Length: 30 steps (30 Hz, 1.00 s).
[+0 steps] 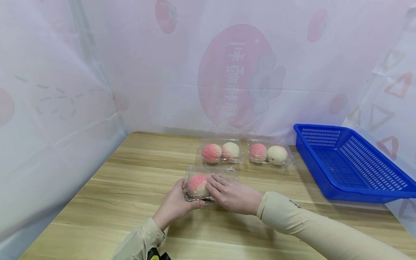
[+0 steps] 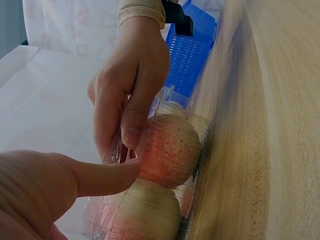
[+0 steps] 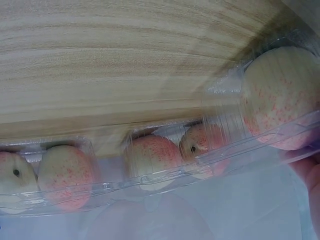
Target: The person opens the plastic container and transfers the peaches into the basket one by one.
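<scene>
Fingers of the right hand (image 1: 230,194) lie close together, nearly straight, pressed on the lid of a clear plastic box (image 1: 208,169), its thumb by the near edge. The left hand (image 1: 174,204) grips the box's left end, thumb out along the near rim; how its other fingers lie, I cannot tell. Stretchy beige sleeves (image 1: 312,220) wrinkle at both wrists.

The box stands on the near part of the wood-grained table (image 1: 139,180), between the two hands, its thin walls ribbed and glossy. Inside sit two rounded, peach-like fruits side by side: one (image 2: 150,212) toward the left hand, the other (image 2: 170,147) under the right, both cream with grainy pink speckling.

Behind, near the table's back edge, a left rear box (image 1: 222,141) and a right rear box (image 1: 291,159) stand in a row, each clear and holding two similar rounds. To their right, a shallow rectangular blue basket (image 1: 367,195) shows slotted plastic walls. Beyond hangs a pale, softly creased cloth backdrop (image 1: 162,72), printed with pink ovals.
</scene>
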Available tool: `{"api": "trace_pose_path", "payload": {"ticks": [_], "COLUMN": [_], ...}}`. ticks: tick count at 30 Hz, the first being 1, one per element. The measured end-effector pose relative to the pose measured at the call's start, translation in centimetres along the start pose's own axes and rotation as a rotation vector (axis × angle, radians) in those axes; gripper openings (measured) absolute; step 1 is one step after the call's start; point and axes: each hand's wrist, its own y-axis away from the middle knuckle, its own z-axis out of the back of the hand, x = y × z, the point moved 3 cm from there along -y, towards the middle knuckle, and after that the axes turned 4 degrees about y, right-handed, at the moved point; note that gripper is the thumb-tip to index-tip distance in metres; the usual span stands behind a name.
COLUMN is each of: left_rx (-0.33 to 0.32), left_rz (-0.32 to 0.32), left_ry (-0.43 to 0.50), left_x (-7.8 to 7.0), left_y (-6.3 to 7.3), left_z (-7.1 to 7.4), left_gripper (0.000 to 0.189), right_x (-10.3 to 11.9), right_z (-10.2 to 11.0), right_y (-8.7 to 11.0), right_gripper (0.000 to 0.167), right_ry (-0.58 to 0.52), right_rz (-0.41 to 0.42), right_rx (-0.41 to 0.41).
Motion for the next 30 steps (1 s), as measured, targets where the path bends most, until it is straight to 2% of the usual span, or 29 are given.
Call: {"api": "trace_pose_path", "payload": {"ticks": [17,30], "left_rx": [0.018,0.006], "left_rz": [0.005,-0.008], "left_ry": [0.015,0.024], "left_x": [-0.06,-0.05], "left_y": [-0.04,-0.04], "left_z": [-0.12,-0.16], "left_gripper": [0.105,0.102], "right_x": [-0.1,0.01], "right_z": [0.19,-0.07], "right_y": [-0.1,-0.2], "right_gripper": [0.046,0.042], "right_ry": [-0.034,-0.056], "right_rz": [-0.007,-0.025], "right_rx": [0.008,-0.047]}}
